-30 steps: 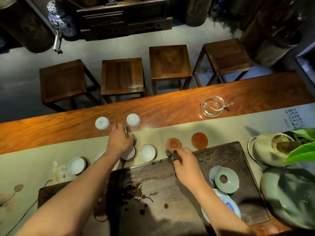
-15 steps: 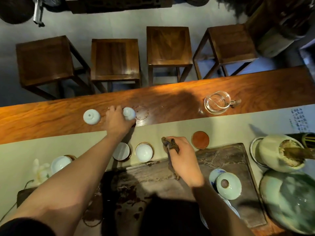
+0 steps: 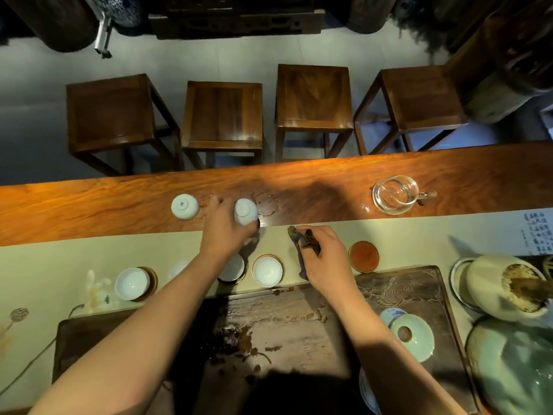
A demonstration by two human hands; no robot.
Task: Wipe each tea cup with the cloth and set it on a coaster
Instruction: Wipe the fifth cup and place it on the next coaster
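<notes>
My left hand [image 3: 223, 232] grips an upturned white tea cup [image 3: 245, 211] just above the wooden table. A second upturned white cup [image 3: 184, 206] stands to its left. My right hand [image 3: 326, 259] holds a dark crumpled cloth [image 3: 303, 241] over the pale runner. White cups sit on round coasters along the runner: one at the left [image 3: 131, 283], one partly under my left wrist [image 3: 232, 269], one in the middle [image 3: 267, 270]. A bare red-brown coaster [image 3: 363, 256] lies to the right of my right hand.
A glass pitcher [image 3: 395, 194] stands on the wooden table [image 3: 89, 205] at the right. A dark wet tea tray [image 3: 299, 324] lies near me with a lidded bowl [image 3: 411, 336]. Pale ceramic jars [image 3: 490, 283] crowd the right edge. Several wooden stools stand beyond the table.
My left hand reached from the coaster row out to the far upturned cup and took hold of it. My right hand with the cloth rose forward off the tray's edge.
</notes>
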